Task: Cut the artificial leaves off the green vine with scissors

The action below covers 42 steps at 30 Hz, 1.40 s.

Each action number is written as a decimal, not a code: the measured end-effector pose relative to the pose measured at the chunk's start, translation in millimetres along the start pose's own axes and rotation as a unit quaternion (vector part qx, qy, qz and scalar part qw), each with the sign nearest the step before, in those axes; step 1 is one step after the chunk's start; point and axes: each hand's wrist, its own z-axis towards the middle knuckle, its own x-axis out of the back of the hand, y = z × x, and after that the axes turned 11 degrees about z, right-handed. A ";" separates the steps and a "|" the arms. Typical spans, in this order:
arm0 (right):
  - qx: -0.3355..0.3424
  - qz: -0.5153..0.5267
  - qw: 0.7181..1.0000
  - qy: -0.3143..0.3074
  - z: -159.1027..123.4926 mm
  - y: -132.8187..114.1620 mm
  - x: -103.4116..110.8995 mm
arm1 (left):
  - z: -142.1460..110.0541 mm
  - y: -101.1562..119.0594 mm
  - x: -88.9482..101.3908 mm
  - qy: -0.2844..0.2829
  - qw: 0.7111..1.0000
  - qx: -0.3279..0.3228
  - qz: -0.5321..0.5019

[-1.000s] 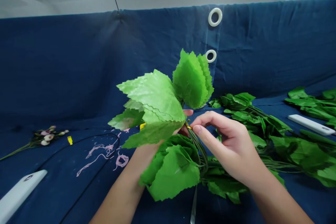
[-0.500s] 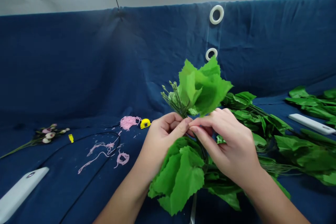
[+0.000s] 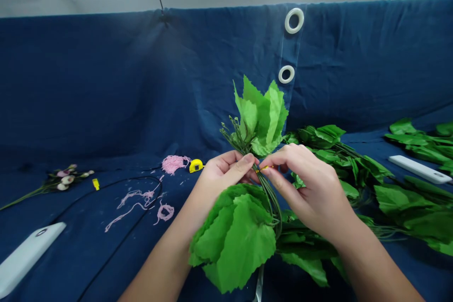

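Both hands together at leafy stems

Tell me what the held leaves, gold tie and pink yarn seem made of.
Held leaves: probably thin fabric or plastic, satiny; folds catch light. Gold tie: perhaps metallic film, shiny; glints, but tiny. Pink yarn: textile fibre, matte; loose strands show, fibre type unclear.
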 end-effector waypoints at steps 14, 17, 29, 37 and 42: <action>-0.048 -0.009 0.999 -0.012 1.6 -7.0 6.1 | -6.9 -1.3 -8.3 0.068 0.992 -0.066 0.078; -0.058 0.017 0.998 -0.017 0.5 -7.1 6.3 | -8.1 -2.2 -6.8 0.054 0.991 -0.072 0.094; -0.296 0.252 0.921 -0.031 -2.5 5.3 -0.8 | -23.4 4.4 -14.0 0.042 0.980 -0.103 0.164; -0.299 0.402 0.862 -0.079 -2.1 11.4 -1.7 | -11.6 4.6 -5.2 0.011 0.996 -0.044 0.072; -0.095 0.204 0.974 0.021 0.5 7.6 2.8 | -1.2 1.3 -1.3 0.033 0.998 -0.039 0.038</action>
